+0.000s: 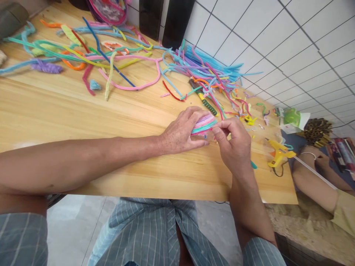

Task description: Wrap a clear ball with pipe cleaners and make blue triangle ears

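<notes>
My left hand [183,131] is curled around a small coiled disc of pipe cleaners [203,123], banded pink, teal and purple, just above the wooden table [83,118]. My right hand [233,142] pinches the disc's right edge with thumb and fingers. Both hands meet over the table's middle, near its front edge.
Loose pipe cleaners in many colours [91,59] lie across the back of the table, with a denser pile [205,68] at the right. A green-handled tool [203,98] lies beside that pile. A yellow glue gun [277,153] rests at the right end. Another person's arm [313,181] is at the right.
</notes>
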